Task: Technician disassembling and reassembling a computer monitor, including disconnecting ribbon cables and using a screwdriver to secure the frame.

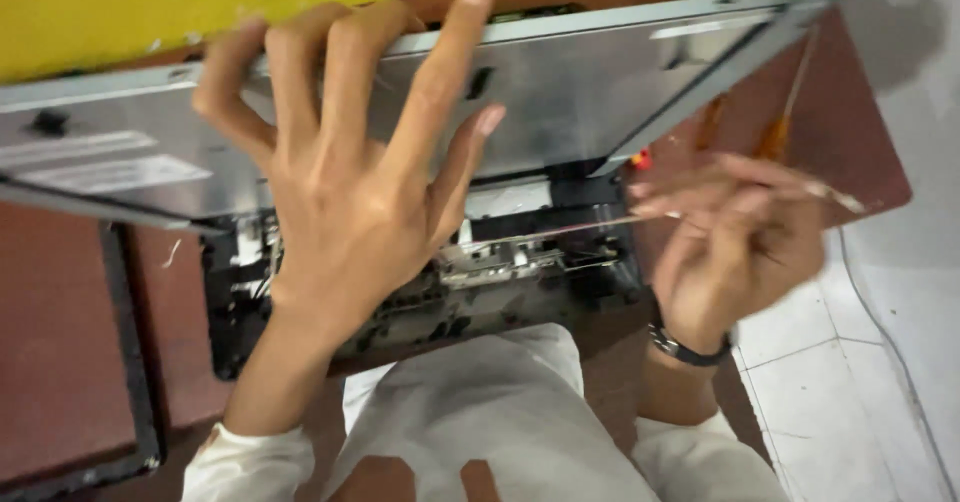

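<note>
A white cloth garment [480,412], soft and creased, fills the bottom centre of the frame, its cuffs at both wrists. Above it, across the upper half, a broad flat grey metal panel [580,92] with a smooth, dull sheen tilts up from a black open chassis [500,282] in the middle, where pale connectors and dark plastic ribs show. Beneath lies a reddish-brown table [60,362] with a black strip along the left; a yellow wall band runs across the upper left.

The left hand [350,192], centre left, is spread wide, fingertips pressed against the grey panel, propping it. The right hand [740,252], centre right and blurred, is curled closed around a thin metal rod [600,224] whose tip reaches into the chassis. A dark wristband [685,347] circles that wrist.
</note>
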